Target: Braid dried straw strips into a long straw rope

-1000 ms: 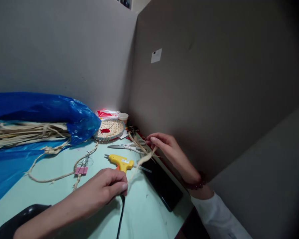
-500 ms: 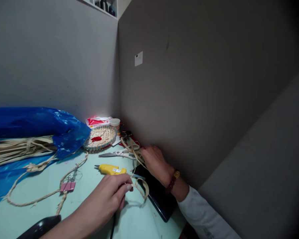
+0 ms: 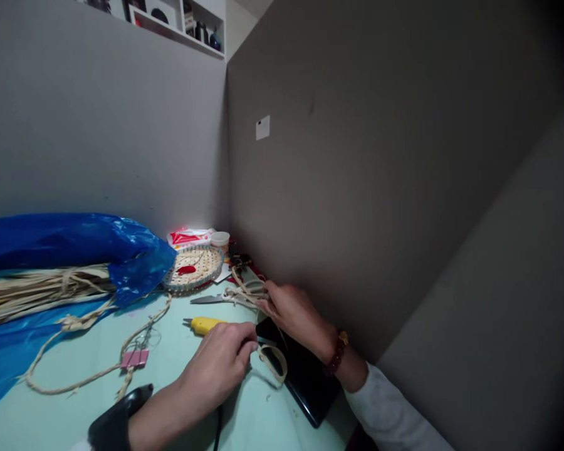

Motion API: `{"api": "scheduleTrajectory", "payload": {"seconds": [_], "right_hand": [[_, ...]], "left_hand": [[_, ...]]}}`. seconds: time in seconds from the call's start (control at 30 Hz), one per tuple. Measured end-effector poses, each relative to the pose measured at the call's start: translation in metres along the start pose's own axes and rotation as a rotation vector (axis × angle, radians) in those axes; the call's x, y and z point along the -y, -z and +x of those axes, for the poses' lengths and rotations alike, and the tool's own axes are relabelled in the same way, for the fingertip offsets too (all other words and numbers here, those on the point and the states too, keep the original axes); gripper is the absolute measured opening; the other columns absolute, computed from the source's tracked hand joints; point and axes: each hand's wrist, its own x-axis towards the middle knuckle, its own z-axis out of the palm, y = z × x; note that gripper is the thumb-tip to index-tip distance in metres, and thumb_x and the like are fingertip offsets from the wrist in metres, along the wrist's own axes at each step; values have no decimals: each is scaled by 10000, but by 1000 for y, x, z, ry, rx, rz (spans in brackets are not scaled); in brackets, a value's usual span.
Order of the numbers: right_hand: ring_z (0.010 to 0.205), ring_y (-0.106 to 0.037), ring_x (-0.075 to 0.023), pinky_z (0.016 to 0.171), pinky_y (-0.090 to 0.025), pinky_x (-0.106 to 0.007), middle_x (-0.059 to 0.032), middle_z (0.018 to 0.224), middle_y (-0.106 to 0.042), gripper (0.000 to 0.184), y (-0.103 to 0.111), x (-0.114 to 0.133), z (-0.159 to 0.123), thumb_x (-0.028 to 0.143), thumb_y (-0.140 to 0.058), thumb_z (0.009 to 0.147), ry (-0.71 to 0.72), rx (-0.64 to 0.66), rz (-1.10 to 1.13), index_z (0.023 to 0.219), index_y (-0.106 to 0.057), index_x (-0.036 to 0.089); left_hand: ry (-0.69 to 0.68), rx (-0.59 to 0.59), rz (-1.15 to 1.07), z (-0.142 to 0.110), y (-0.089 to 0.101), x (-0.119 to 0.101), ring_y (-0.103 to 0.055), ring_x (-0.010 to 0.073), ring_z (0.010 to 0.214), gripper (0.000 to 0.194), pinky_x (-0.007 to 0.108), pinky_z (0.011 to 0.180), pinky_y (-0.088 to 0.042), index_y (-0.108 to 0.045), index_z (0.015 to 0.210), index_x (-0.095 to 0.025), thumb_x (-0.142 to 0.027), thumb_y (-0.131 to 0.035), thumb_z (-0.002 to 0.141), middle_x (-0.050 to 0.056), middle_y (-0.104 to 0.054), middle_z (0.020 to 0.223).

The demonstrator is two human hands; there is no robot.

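My left hand (image 3: 219, 357) is closed in a pinch on a pale straw strip, whose curled loop (image 3: 280, 369) sticks out to the right of the fingertips. Farther back, my right hand (image 3: 295, 313) has its fingers closed on several loose straw strips (image 3: 247, 287), above the scissors' handles. The scissors' blades (image 3: 207, 300) point left on the table. Partly behind my left hand lies a yellow glue gun (image 3: 205, 325). Below my right hand rests a flat black device (image 3: 310, 391).
A braided straw cord (image 3: 70, 388) with a pink binder clip (image 3: 135, 359) lies at left. Behind it are a straw bundle (image 3: 37, 285) and blue plastic (image 3: 75, 241). A woven round piece (image 3: 202, 260) and a paper cup (image 3: 220, 238) stand near the corner. A grey wall (image 3: 357, 219) rises close at right.
The view has tilted up a little. My left hand has moved slightly right, covering more of the glue gun. The right hand's fingers now reach farther left over the straw strips and scissors' handles.
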Motion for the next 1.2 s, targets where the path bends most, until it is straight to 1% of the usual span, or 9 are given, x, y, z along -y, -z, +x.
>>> {"api": "scheduleTrajectory", "payload": {"seconds": [0.07,0.27,0.43,0.57,0.67,0.83,1.0,1.07,1.2], "right_hand": [[839,-689,-234,620,-400,-248,-108,904,-720,238,-1,2,0,381,-512,912,9,2,18,1003,-592,176],[786,-678,-237,636,-398,-261,-115,826,-713,172,-14,1,7,112,-507,844,-2,-10,118,966,-624,146],[819,-641,-180,694,-431,-245,-83,898,-691,158,4,6,-3,179,-466,920,57,-96,321,987,-603,139],[895,-629,-134,747,-471,-205,-33,990,-660,219,22,32,-10,313,-432,970,301,16,795,1066,-572,175],[772,-621,-129,657,-488,-218,-32,948,-612,220,26,57,-11,335,-484,941,396,198,1238,1061,-550,163],[621,-499,-98,559,-390,-208,13,716,-541,263,27,100,-9,333,-432,967,351,91,1068,848,-596,165],[544,-425,-84,506,-322,-210,40,584,-468,305,27,129,-4,312,-463,953,296,-10,1002,716,-583,163],[506,-402,-79,487,-315,-205,48,543,-444,309,24,136,-1,332,-462,950,223,-22,1032,724,-590,165],[443,-397,-72,466,-334,-190,57,492,-456,291,12,144,6,355,-447,948,139,58,1105,769,-588,175]], "left_hand": [[-21,-8,15,0,1,1,-601,210,718,209,279,648,-361,-623,730,-206,-187,-443,835,50,-687,755],[-74,-21,12,-2,3,4,-612,207,736,211,275,669,-375,-650,729,-210,-174,-460,813,47,-700,766],[-82,-92,-38,-6,22,8,-574,178,653,203,262,625,-380,-628,713,-204,-189,-455,818,10,-659,688],[-78,-213,-95,-16,50,3,-548,159,668,208,250,627,-392,-585,793,-193,-244,-403,880,-4,-623,721],[-46,-287,-117,-33,71,1,-545,144,674,201,240,629,-386,-569,771,-196,-254,-417,890,-19,-610,721],[35,-430,-175,-76,98,14,-528,112,628,139,215,586,-379,-593,798,-206,-269,-501,879,-49,-621,707],[215,-585,-139,-124,109,50,-472,113,559,180,227,535,-347,-590,730,-201,-330,-559,853,-48,-601,628],[330,-548,-89,-139,103,70,-479,126,580,221,246,561,-344,-596,759,-204,-377,-520,874,-35,-616,670],[441,-266,-36,-157,78,97,-552,178,727,276,284,664,-358,-624,821,-199,-401,-454,899,5,-649,781]]}}
